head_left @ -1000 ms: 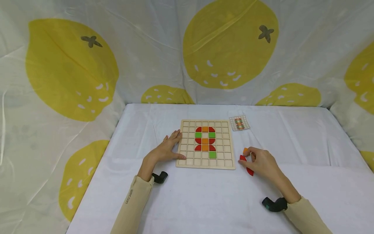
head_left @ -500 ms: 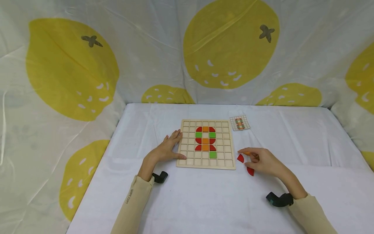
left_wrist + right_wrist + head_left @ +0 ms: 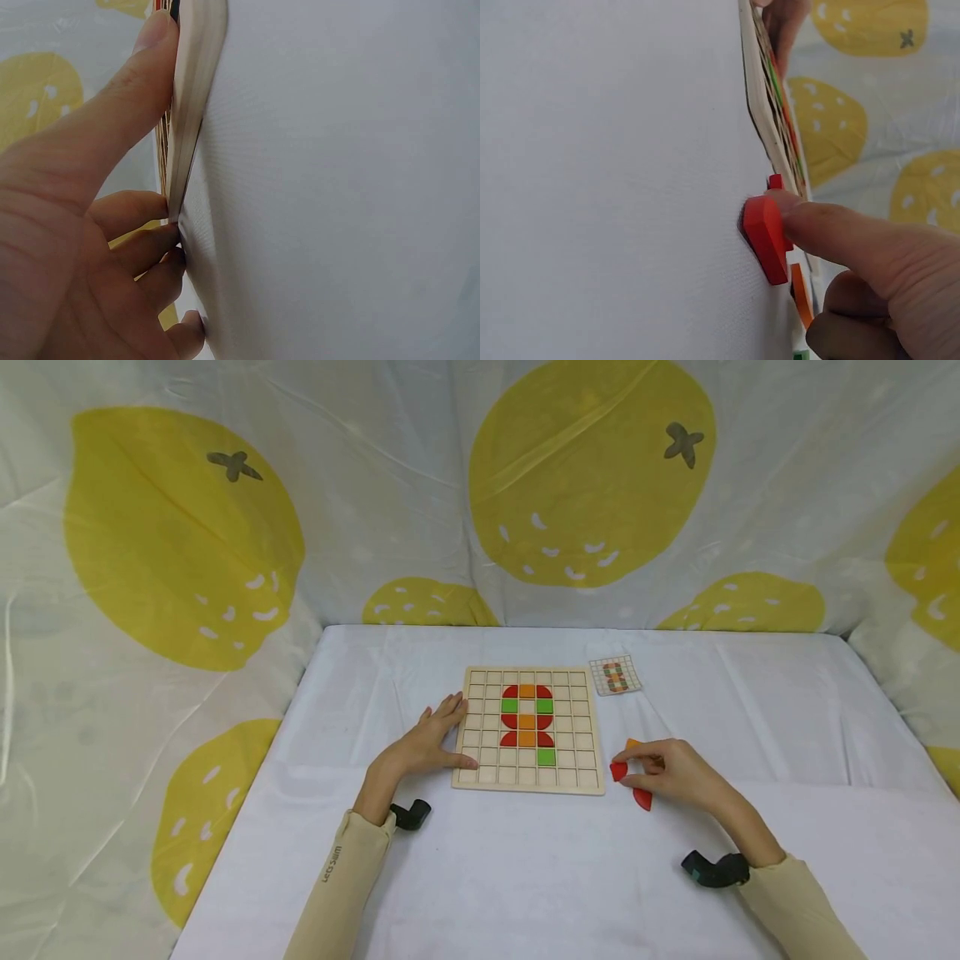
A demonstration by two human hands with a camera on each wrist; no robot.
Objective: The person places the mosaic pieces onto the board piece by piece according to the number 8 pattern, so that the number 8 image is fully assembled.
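My left hand (image 3: 426, 745) rests at the left edge of a square wooden grid board (image 3: 487, 777), thumb over its near corner. In the left wrist view, the fingers touch the board's side (image 3: 184, 135). Red, orange and green tiles fill part of the board's middle; a green tile (image 3: 546, 757) sits lowest. Right of the board, my right hand (image 3: 671, 768) pinches a small red quarter-circle tile (image 3: 618, 771) between thumb and index finger. Another red tile (image 3: 642, 799) lies by the thumb, standing nearest in the right wrist view. An orange tile (image 3: 633, 742) shows behind the index finger.
A small pattern card (image 3: 616, 676) with a printed grid lies beyond the board's far right corner. A green piece (image 3: 801, 355) peeks out under the right hand. White cloth covers the table (image 3: 525, 877), and a lemon-print curtain (image 3: 420, 485) hangs behind.
The right hand first slid one red tile leftward, then its fingers reached over the orange tile and came back to the red tile near the board. The left hand stays put.
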